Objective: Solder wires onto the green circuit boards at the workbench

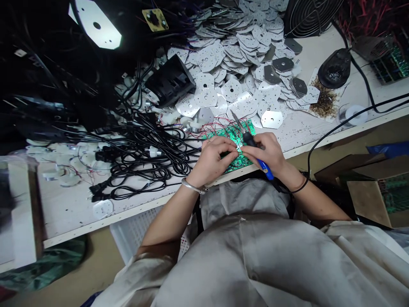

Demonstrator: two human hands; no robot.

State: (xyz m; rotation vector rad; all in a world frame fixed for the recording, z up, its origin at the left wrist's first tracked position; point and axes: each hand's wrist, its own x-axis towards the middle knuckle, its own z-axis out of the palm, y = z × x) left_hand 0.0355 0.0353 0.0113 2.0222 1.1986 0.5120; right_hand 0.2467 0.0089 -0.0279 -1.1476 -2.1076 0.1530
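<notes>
A grey cloth smock (243, 260) covers the person's front at the bottom of the view, and a white plastic crate (134, 230) sits below the near edge of a scuffed white bench (298, 132). The left hand (211, 161), a silver bangle (193, 186) at its wrist, is curled closed over a green circuit board (230, 164), which lies at the bench's near edge between both hands. The right hand (266, 153) is closed around a soldering iron with a black grip and blue handle (247, 138), its thin metal shaft angled away across the board. A black cable (290, 192) runs from the iron's blue end past the right wrist. Thin red wires (217, 125) lie along the board's far side. To the left spreads a tangle of black power cords (137, 170), with white plastic parts (64, 168) among and beyond them. Farther on, a heap of silvery perforated metal plates (230, 47) covers the bench, beside a black plastic box (171, 81). To the right lie a patch of brown flakes (326, 100), a black domed object (335, 68) and a white spool (353, 114), with a round wire-guarded fan (308, 17) in the far corner.
</notes>
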